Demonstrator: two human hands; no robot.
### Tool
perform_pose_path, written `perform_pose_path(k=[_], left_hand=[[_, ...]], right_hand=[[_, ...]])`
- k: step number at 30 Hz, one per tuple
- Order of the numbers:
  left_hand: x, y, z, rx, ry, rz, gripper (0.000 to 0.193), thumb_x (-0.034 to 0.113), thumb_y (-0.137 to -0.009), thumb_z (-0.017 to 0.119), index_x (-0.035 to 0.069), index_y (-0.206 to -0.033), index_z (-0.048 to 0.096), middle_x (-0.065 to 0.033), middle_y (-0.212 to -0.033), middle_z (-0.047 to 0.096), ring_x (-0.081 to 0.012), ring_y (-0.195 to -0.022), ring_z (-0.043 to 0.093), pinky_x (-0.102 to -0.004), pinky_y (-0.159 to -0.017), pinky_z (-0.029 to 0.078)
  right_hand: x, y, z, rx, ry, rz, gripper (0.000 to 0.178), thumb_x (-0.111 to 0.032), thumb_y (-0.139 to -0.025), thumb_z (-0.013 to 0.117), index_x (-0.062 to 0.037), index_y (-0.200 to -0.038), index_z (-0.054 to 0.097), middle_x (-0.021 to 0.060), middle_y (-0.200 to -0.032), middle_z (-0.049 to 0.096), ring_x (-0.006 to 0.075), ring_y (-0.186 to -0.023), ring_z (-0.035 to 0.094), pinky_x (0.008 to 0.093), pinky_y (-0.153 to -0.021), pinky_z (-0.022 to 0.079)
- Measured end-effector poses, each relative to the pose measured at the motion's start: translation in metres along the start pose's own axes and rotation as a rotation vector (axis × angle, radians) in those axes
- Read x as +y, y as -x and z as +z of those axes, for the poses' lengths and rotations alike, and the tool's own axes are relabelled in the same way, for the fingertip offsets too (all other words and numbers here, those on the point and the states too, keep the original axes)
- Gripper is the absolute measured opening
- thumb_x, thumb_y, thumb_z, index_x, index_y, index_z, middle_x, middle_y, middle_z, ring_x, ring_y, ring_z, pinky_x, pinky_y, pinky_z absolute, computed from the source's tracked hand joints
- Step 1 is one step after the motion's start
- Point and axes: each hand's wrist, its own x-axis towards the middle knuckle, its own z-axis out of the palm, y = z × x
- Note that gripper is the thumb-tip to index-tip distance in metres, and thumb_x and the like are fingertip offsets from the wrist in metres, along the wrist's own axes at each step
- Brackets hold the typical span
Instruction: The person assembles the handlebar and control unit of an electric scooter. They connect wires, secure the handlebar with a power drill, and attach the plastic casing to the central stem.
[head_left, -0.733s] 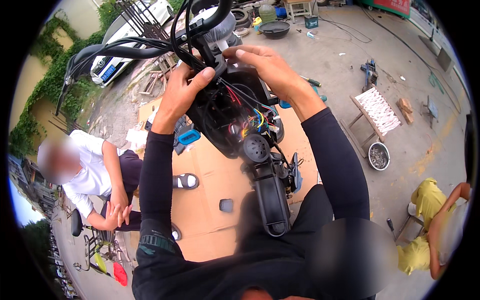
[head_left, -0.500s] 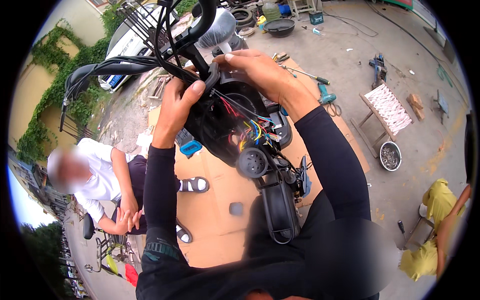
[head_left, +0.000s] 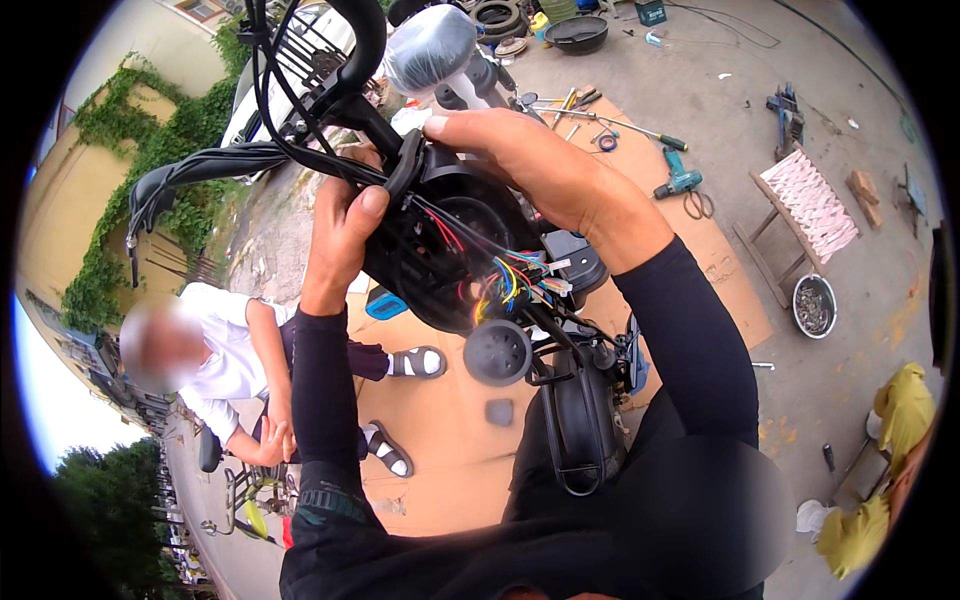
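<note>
Since the earlier frame both hands have climbed a little higher on the scooter's head, and the view has tipped so the cardboard sheet point(head_left: 450, 440) below shows more. My left hand point(head_left: 340, 235) is clenched around the black cable bundle point(head_left: 290, 150) where it meets the left edge of the black headlight housing point(head_left: 450, 250), thumb pressed on top. My right hand point(head_left: 540, 165) is spread over the housing's upper rim, fingers point(head_left: 470, 125) curled over the far edge and grasping it. The housing sits directly between my two hands, touching both, open side turned toward me so the coloured wiring point(head_left: 510, 280) spills out at its lower right. Its long axis, as I judge it, runs from upper left near the handlebar point(head_left: 360, 40) down to lower right toward the round black horn point(head_left: 497, 352) and the steering column point(head_left: 580, 420) below. My right hand is nearer the wiring; my left is nearer the cables. Past the housing a plastic-wrapped part point(head_left: 430, 45) sticks up. Off to my left a seated person in a white shirt point(head_left: 225, 360) rests sandalled feet on the cardboard, and a cordless drill point(head_left: 678, 182) lies well apart at the right.
</note>
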Motion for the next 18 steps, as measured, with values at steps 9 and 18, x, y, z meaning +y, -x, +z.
perform_pose_path(k=[9, 18], left_hand=[[0.008, -0.004, 0.01, 0.027, 0.128, -0.051, 0.086, 0.054, -0.085, 0.075, -0.003, -0.141, 0.042, -0.0144, -0.124, 0.06, -0.0209, -0.113, 0.06, -0.0335, -0.102, 0.046], [0.027, -0.008, 0.01, -0.075, 0.067, -0.094, 0.072, 0.05, -0.083, 0.072, -0.001, -0.132, 0.061, -0.0126, -0.122, 0.065, -0.0195, -0.114, 0.061, -0.0313, -0.101, 0.045]], right_hand=[[0.015, 0.028, -0.009, 0.051, 0.616, -0.348, 0.041, -0.032, -0.107, 0.057, 0.0034, -0.126, 0.063, 0.0113, -0.096, 0.069, 0.0139, -0.088, 0.062, 0.0306, -0.079, 0.051], [0.022, 0.031, -0.008, 0.096, 0.699, -0.296, 0.046, -0.037, -0.109, 0.053, 0.0013, -0.133, 0.064, 0.0044, -0.105, 0.072, 0.0096, -0.098, 0.063, 0.0253, -0.088, 0.051]])
